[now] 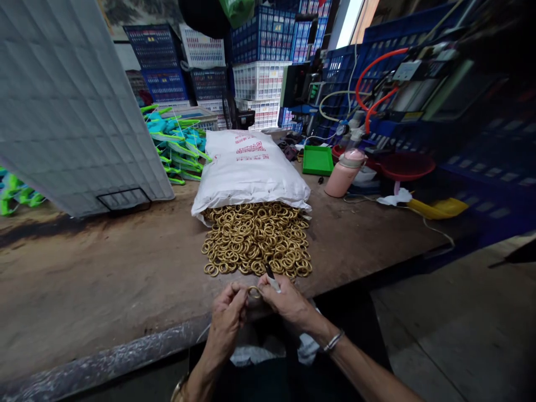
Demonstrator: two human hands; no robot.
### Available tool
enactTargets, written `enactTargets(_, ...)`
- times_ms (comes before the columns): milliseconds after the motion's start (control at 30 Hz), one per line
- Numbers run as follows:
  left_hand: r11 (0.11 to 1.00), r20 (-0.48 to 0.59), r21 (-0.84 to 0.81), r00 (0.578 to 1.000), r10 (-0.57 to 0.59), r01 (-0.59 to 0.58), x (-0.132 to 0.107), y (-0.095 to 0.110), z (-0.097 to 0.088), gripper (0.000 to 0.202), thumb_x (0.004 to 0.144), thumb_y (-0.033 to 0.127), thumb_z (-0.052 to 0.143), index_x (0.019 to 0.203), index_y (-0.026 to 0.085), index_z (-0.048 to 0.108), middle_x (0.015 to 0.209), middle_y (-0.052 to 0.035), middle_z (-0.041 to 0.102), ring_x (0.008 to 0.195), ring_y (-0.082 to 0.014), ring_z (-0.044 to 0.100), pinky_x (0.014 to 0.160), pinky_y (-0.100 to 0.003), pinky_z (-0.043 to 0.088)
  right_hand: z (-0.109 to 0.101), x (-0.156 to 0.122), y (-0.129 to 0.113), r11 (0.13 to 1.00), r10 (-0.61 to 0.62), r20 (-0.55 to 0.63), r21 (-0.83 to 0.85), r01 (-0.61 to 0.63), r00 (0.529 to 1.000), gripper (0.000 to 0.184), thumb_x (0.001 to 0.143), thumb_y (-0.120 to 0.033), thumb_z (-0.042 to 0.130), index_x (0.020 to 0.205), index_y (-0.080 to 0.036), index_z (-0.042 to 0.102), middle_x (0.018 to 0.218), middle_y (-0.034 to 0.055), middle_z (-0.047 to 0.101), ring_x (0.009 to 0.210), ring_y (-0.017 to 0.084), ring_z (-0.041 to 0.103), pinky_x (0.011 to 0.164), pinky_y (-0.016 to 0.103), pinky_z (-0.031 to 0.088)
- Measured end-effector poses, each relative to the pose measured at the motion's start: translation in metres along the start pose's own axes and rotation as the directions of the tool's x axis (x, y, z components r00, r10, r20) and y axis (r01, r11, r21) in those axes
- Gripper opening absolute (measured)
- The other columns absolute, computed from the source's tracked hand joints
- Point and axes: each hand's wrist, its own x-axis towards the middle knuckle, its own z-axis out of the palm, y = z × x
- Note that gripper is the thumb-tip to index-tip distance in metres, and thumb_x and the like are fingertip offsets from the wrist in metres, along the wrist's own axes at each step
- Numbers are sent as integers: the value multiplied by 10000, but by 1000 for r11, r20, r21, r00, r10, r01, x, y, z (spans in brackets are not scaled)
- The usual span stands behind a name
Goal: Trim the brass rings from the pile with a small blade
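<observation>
A single gold-coloured ring (253, 292) is held between my two hands, just in front of the table's near edge. My left hand (228, 310) pinches its left side with thumb and fingers. On the other side, my right hand (285, 298) grips the ring too, and a small tool with a black tip and pale handle (272, 277) sticks up from the same hand; its exact kind is unclear. Beyond my fingers lies a heap of gold rings (259, 240), spilling from the mouth of a white woven sack (251, 173) that lies flat on the table.
Left of the sack stands a grey-white ribbed panel (84, 111), with green and blue plastic pieces (178, 142) behind it. To the right are a green tray (317, 161), a pink bottle (345, 173) and a yellow scoop-like piece (439, 208). Stacked crates (262, 36) fill the back.
</observation>
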Motion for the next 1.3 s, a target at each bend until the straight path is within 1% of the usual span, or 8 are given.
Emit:
enactTargets(300,999,25,29,999,-24,24,-4,1,1,323,669,458,602,719,160,487,480,81,429,348,-18,264,341,-139,187,7,1,-2,994,96,-37,51,-94,995,100,741,-263,451,692,-177,463,516,-82,358,485,60,315,494,181,279)
enactTargets(533,985,-37,110,990,135,-130,-5,1,7,296,660,430,612,642,151,514,494,65,435,418,-46,354,401,-154,288,13,3,2,982,162,1,96,-161,987,303,807,-429,385,643,-177,424,469,-74,383,400,47,285,405,179,241)
enactTargets(633,986,-33,113,992,123,-119,-5,-1,7,276,682,415,599,662,151,520,485,61,443,408,-45,343,395,-153,271,15,5,5,977,184,22,108,-185,983,308,808,-437,380,646,-178,421,471,-73,396,381,44,276,384,180,219)
enactTargets(833,989,121,144,992,19,-37,-5,0,3,348,724,470,542,584,155,490,414,69,387,331,-30,256,342,-164,187,15,8,3,998,45,-101,-48,-50,994,216,770,-330,449,621,-174,431,510,-66,419,480,61,364,467,178,293)
enactTargets(967,997,202,75,979,-4,-11,-5,-1,2,343,771,458,491,608,157,479,419,74,349,337,-33,236,342,-165,178,14,8,-2,997,17,-94,-79,-24,995,201,783,-312,422,638,-174,443,527,-58,443,494,69,390,480,183,307)
enactTargets(1100,999,180,-22,984,-19,23,-6,-5,1,286,761,428,528,674,162,468,509,63,408,363,-25,236,346,-156,166,12,7,-3,995,13,-111,-100,-24,994,224,804,-277,378,615,-174,440,527,-47,451,496,76,411,501,190,323)
enactTargets(1200,997,146,-69,989,-14,24,-7,-6,1,275,747,426,548,702,170,456,555,60,441,378,-22,253,355,-149,171,12,5,1,962,-37,-173,-274,-12,984,222,809,-246,360,617,-176,445,541,-36,462,512,85,415,511,194,310)
enactTargets(1300,997,108,-70,994,-10,17,-8,-3,2,292,724,441,571,712,175,449,576,56,467,385,-22,278,362,-146,182,13,0,6,877,-107,-111,-478,42,988,133,766,-163,386,674,-177,480,587,-23,505,546,93,431,524,194,290)
